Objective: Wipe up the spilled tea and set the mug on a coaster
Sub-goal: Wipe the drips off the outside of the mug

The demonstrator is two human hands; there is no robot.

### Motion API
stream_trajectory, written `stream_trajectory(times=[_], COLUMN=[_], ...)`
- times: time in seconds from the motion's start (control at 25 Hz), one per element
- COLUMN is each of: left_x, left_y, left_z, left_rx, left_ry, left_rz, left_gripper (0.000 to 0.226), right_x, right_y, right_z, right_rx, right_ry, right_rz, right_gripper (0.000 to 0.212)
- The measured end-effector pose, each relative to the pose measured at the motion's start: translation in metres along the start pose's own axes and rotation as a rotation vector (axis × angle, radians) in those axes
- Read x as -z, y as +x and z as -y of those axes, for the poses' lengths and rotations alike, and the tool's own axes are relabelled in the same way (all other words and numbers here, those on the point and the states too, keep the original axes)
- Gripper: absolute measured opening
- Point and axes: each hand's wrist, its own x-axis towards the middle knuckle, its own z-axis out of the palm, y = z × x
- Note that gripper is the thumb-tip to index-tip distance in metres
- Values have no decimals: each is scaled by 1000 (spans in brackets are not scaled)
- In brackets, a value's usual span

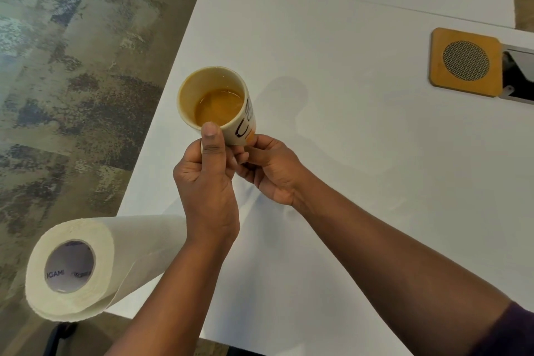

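The mug is held above the near left part of the white table, with amber tea in its bottom. Dark lettering runs down its cream side, too curved away to read. The left hand grips it, thumb up against the near rim and fingers curled behind; the right hand pinches its lower side with curled fingertips. At the table's near left corner lies a paper towel roll, overhanging the edge; the letters "IGAMI" show inside its core. Well apart, at the far right, a square wooden coaster with a round metal mesh centre lies just beside a metal cable hatch. A faint seam crosses the tabletop. The floor beyond is mottled brown and grey.
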Motion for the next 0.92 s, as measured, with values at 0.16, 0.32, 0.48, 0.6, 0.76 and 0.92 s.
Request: stream_trajectory(times=[0.16, 0.32, 0.48, 0.6, 0.76, 0.92], left_x=[-2, 0, 1, 0, -2, -1], left_y=[-4, -8, -12, -10, -3, 1], left_z=[-3, -4, -2, -2, -2, 2], left_rx=[20, 46, 59, 45, 13, -12], left_ry=[-11, -12, 16, 7, 11, -9], left_rz=[17, 15, 8, 1, -25, -46], left_gripper=[35, 36, 34, 34, 34, 37], right_x=[-2, -3, 5, 16, 28, 31], right_y=[11, 28, 32, 23, 8, -4], right_z=[12, 24, 40, 51, 48, 32], right_rx=[-24, -41, 39, 74, 80, 83], right_ry=[12, 19, 57, 110, 104, 86], right_rz=[43, -31, -85, -94, -87, -90], right_gripper=[25, 25, 14, 14, 18, 23])
